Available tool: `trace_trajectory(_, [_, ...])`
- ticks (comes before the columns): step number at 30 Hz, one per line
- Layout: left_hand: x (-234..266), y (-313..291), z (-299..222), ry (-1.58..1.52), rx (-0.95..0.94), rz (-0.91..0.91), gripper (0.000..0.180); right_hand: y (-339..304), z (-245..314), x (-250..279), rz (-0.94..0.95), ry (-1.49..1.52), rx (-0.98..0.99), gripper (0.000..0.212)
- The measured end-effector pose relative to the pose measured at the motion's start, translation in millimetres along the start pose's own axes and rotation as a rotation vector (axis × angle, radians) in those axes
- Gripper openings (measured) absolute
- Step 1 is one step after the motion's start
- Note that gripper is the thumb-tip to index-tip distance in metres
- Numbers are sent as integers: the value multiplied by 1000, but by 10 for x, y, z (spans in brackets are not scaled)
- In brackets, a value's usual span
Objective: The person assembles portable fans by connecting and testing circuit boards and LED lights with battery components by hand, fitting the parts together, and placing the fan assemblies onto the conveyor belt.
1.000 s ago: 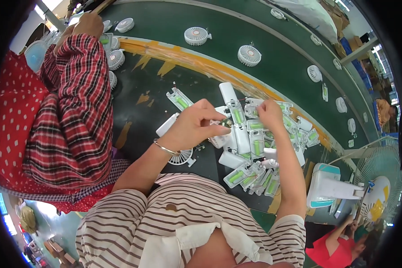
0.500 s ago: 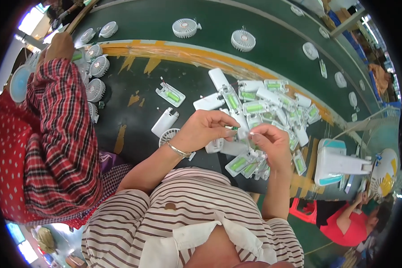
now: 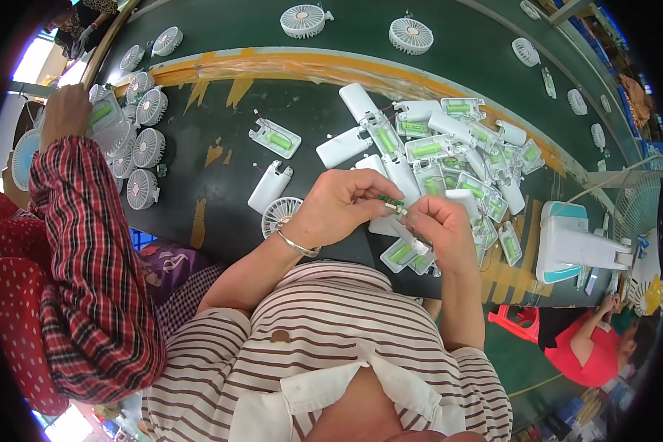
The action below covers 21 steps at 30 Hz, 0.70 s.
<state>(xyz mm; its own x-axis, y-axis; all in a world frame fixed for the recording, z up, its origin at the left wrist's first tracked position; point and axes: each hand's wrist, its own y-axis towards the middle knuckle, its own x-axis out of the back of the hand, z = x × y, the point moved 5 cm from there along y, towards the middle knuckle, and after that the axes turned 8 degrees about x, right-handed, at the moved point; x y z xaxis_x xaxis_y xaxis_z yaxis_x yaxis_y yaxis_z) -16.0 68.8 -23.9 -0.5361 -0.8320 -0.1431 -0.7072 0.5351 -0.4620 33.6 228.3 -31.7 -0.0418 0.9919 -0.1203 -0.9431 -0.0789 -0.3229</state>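
Just above the table's near side, my left hand [image 3: 340, 205] is closed, pinching a small green circuit board [image 3: 393, 202] between thumb and fingertips. Close against it, my right hand [image 3: 446, 227] is closed too, its thumb and forefinger at the board's end. What exactly those fingers grip is too small to make out; it could be a plug or a wire. A white round fan head [image 3: 278, 216] lies partly under my left wrist. Behind and around my right hand spreads a heap of white handle shells [image 3: 427, 149], many with green battery cells inside.
An open shell with a battery [image 3: 278, 140] and a closed white handle [image 3: 270, 187] lie left of the heap. Fan heads [image 3: 149, 147] cluster beside a co-worker's plaid sleeve [image 3: 88, 243]. More fan heads [image 3: 410, 36] sit on the green belt beyond. A white desk fan [image 3: 578, 250] stands right.
The view has shifted slightly. My hands have come closer together, and the green board shows more clearly between them. The co-worker's hand at left now holds an open shell higher in view.
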Motion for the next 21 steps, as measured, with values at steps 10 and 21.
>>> trace_trajectory(10, [8,-34,-87,288,-140,-35,20,41,-40,23,34,-192,66,10])
trace_trajectory(21, [-8,-54,-100,437,-229,-112,21,48,-36,-53,-4,-224,86,6])
